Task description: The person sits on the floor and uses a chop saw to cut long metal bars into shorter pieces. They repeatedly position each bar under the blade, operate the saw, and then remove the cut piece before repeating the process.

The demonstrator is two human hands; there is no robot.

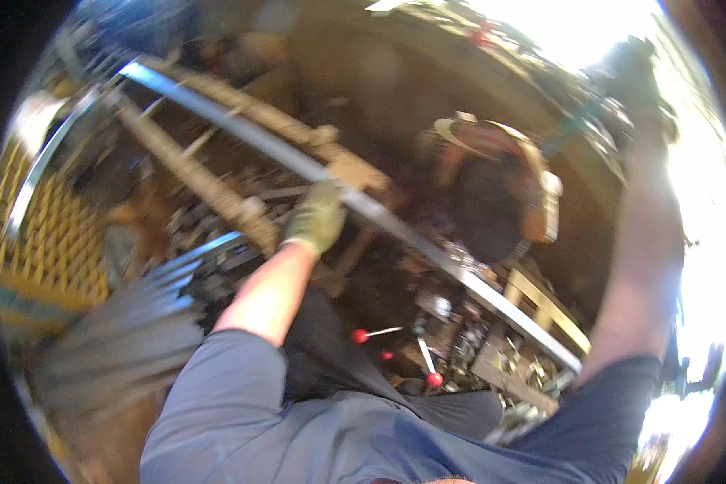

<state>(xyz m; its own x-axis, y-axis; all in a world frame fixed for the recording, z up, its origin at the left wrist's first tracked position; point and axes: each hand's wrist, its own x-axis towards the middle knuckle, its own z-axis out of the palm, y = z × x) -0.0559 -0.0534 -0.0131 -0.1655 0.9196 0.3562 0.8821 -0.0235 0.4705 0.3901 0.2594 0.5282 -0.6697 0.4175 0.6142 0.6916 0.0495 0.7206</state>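
A long, straight silver metal bar (415, 240) runs slantwise from the far left down to the near right. My left hand (318, 216), in a greenish work glove, is closed on the bar near its middle. High at the right, my right arm reaches up and away, and my right hand (633, 81) looks dark and smeared against bright light. Its fingers cannot be made out. A blurred teal thing (571, 129) shows beside it; whether the hand touches it is unclear.
Rail-like frame pieces (194, 173) lie under the bar's left part. Beyond it stands a round machine part (492, 189) with a dark centre. Levers with red knobs (434, 379) are near my body. At left are a yellow grating (52, 242) and grey corrugated sheeting (129, 323).
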